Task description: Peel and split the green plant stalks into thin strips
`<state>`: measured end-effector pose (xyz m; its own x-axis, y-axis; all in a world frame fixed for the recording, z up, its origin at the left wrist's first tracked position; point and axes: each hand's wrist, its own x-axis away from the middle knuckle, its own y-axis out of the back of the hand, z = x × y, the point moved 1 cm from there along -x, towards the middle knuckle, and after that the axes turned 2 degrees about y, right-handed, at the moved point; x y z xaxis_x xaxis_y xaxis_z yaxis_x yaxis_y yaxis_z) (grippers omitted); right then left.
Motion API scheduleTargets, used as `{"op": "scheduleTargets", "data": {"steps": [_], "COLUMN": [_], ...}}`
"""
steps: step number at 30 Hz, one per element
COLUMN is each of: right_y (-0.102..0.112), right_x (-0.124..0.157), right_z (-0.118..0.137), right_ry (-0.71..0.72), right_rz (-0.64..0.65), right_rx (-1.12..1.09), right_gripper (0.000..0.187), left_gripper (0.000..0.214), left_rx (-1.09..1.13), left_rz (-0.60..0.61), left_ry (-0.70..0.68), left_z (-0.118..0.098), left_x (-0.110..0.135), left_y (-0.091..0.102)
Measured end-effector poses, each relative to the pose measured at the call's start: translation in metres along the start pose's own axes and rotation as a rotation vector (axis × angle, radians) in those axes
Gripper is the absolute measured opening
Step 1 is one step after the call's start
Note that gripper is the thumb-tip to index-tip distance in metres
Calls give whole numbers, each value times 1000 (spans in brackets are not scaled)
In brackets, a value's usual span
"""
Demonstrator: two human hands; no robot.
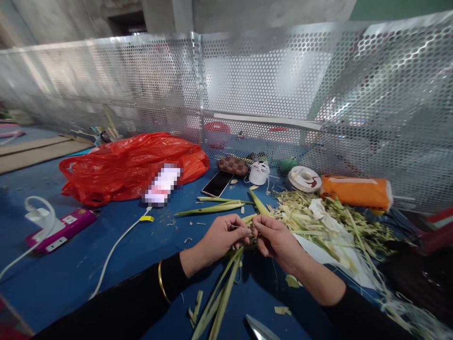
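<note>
My left hand [222, 236] and my right hand [274, 237] meet over the blue table [71, 274], both pinched closed on a bundle of long pale green leaf strips [222, 295]. The strips run from my fingers down toward the lower edge. A thin white thread shows between my fingertips. More green strips [212, 208] lie just beyond my hands.
A heap of leaf trimmings [336, 224] lies right of my hands. Behind are a red plastic bag [130, 165], a phone [217, 183], a checkered pouch [233, 165], a thread spool [303, 179] and an orange packet [357, 191]. A perforated metal screen [269, 85] closes the back. A blade tip [260, 329] sits at the bottom.
</note>
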<state>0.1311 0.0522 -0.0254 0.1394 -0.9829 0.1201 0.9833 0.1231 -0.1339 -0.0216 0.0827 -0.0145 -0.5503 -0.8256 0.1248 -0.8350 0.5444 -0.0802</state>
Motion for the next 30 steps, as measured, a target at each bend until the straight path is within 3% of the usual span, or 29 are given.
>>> {"op": "scheduleTargets", "data": {"steps": [9, 15, 22, 25, 30], "right_y": [-5, -1, 5, 3, -1], "right_x": [-2, -4, 3, 5, 2], "right_z": [-4, -8, 7, 7, 5], "right_ry": [30, 104, 540, 444, 287], "right_rz": [9, -27, -162, -102, -52], "right_rx": [84, 248, 803, 751, 453], "right_gripper": [30, 23, 17, 18, 20], "left_gripper": [23, 21, 26, 25, 23], "left_rx": [-91, -28, 43, 72, 82], "left_rz": [54, -34, -94, -83, -84], "left_ry": [39, 143, 180, 186, 203], "left_z": [2, 4, 3, 6, 8], "left_x": [-2, -1, 0, 0, -1], "left_y": [0, 0, 2, 2, 1]}}
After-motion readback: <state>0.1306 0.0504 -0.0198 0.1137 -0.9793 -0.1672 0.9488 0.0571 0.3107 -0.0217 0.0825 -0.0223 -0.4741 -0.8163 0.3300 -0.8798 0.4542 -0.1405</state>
